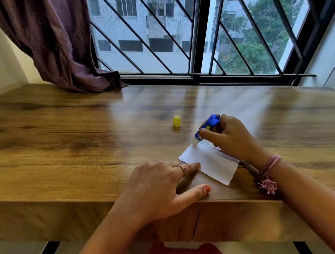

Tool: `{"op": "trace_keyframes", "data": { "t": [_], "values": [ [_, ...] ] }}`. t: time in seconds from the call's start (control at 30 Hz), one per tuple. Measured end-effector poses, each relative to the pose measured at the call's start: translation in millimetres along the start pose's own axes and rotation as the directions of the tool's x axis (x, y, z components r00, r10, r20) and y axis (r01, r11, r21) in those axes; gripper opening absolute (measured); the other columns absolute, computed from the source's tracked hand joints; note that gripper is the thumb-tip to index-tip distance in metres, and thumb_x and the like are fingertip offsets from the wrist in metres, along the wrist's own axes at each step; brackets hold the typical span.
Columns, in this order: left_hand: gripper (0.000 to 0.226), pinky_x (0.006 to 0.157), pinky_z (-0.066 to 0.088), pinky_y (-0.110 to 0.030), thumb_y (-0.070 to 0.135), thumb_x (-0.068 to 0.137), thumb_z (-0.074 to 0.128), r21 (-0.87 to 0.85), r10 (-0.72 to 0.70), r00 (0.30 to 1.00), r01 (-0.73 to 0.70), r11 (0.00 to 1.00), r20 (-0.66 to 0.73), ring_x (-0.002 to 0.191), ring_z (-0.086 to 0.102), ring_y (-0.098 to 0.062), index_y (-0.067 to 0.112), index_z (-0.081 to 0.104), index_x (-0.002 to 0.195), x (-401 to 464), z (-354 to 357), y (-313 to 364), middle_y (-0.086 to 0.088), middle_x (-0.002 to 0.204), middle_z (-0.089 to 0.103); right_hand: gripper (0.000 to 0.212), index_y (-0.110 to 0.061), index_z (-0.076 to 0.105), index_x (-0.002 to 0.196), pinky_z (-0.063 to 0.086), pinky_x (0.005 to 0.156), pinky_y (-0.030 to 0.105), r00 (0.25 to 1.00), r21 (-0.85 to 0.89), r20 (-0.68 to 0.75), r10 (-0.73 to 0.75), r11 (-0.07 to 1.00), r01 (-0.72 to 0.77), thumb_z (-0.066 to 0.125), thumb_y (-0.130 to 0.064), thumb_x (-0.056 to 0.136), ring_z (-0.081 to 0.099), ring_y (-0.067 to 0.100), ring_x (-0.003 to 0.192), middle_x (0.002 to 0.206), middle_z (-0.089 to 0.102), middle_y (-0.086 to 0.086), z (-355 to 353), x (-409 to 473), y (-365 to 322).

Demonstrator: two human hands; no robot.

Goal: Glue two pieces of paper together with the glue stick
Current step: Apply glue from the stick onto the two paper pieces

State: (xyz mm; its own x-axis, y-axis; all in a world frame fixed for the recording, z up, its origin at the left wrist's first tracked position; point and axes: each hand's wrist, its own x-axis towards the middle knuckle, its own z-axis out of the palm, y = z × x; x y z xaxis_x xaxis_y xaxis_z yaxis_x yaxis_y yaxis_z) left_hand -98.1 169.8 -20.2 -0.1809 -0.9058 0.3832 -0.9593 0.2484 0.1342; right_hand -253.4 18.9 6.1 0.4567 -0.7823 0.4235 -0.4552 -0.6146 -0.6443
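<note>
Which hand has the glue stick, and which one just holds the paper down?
The right hand grips the blue glue stick, tip on the white paper. The left hand holds nothing; one fingertip pins the paper's edge.

Home room, wooden desk (65, 141), purple curtain (51, 33), grilled window (187, 30)

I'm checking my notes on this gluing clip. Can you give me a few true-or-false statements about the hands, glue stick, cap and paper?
1. The right hand holds the glue stick. True.
2. The yellow cap is on the glue stick. False: it stands apart on the table.
3. The left hand lifts the paper. False: a fingertip rests at its edge.
4. The stick's tip meets the paper's far corner. True.
</note>
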Motion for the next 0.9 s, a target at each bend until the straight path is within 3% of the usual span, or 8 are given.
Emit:
{"op": "trace_keyframes", "data": {
  "t": [0.1,0.23,0.33,0.5,0.73,0.9],
  "values": [
    [0.071,0.054,0.029,-0.016,0.083,0.079,0.014,-0.001,-0.004,1.000,0.004,1.000,-0.003,0.081,0.062,-0.003,0.048,0.039,0.136,-0.1,0.1,0.3,0.018,0.100,0.067,0.026,0.005,0.063,0.088,0.045,0.060,0.040,0.998,0.029,0.060,-0.022,0.999,0.020,0.067,-0.020,0.080,0.048,0.021,0.057,0.060,0.051,0.007,0.8,-2.4,-0.6],
    [0.072,0.052,0.027,-0.013,0.082,0.080,0.014,0.003,0.001,1.000,-0.001,1.000,0.006,0.075,0.061,-0.003,0.047,0.039,0.137,0.4,-0.7,0.4,0.017,0.093,0.066,0.027,0.005,0.062,0.086,0.039,0.058,0.033,1.000,0.004,0.001,0.000,1.000,0.000,0.068,-0.021,0.081,0.045,0.020,0.057,0.059,0.048,0.004,-0.3,1.2,1.4],
    [0.071,0.055,0.032,-0.019,0.082,0.079,0.014,-0.007,-0.005,1.000,0.005,1.000,0.003,0.077,0.061,-0.003,0.048,0.038,0.137,0.4,-0.1,0.0,0.017,0.094,0.066,0.026,0.004,0.063,0.085,0.038,0.057,0.031,1.000,-0.004,0.015,-0.007,1.000,0.007,0.068,-0.021,0.080,0.044,0.018,0.054,0.057,0.048,0.003,0.3,0.3,1.6],
    [0.073,0.053,0.031,-0.016,0.084,0.077,0.010,-0.008,-0.005,1.000,0.005,1.000,-0.006,0.078,0.061,-0.004,0.051,0.034,0.137,-1.0,1.0,-0.3,0.016,0.095,0.067,0.033,0.007,0.062,0.086,0.045,0.061,0.039,1.000,-0.006,-0.006,0.016,1.000,-0.016,0.067,-0.025,0.079,0.047,0.022,0.059,0.063,0.053,0.011,-0.7,1.5,1.0],
    [0.075,0.058,0.035,-0.020,0.084,0.077,0.008,-0.017,-0.001,1.000,0.001,1.000,-0.002,0.082,0.061,-0.004,0.051,0.033,0.138,-0.6,2.5,-1.4,0.017,0.102,0.067,0.030,0.006,0.063,0.089,0.046,0.062,0.039,1.000,0.007,0.019,0.011,1.000,-0.012,0.067,-0.022,0.081,0.047,0.023,0.060,0.064,0.052,0.011,-0.6,0.8,-1.2],
    [0.074,0.054,0.028,-0.015,0.084,0.078,0.011,-0.008,-0.009,1.000,0.009,1.000,0.003,0.072,0.055,-0.002,0.050,0.035,0.138,-0.5,0.5,-0.2,0.017,0.089,0.064,0.028,0.006,0.063,0.090,0.044,0.061,0.039,0.999,0.018,0.049,0.004,1.000,-0.004,0.068,-0.020,0.080,0.046,0.022,0.059,0.064,0.053,0.012,-1.1,0.1,-1.5]
  ]
}}
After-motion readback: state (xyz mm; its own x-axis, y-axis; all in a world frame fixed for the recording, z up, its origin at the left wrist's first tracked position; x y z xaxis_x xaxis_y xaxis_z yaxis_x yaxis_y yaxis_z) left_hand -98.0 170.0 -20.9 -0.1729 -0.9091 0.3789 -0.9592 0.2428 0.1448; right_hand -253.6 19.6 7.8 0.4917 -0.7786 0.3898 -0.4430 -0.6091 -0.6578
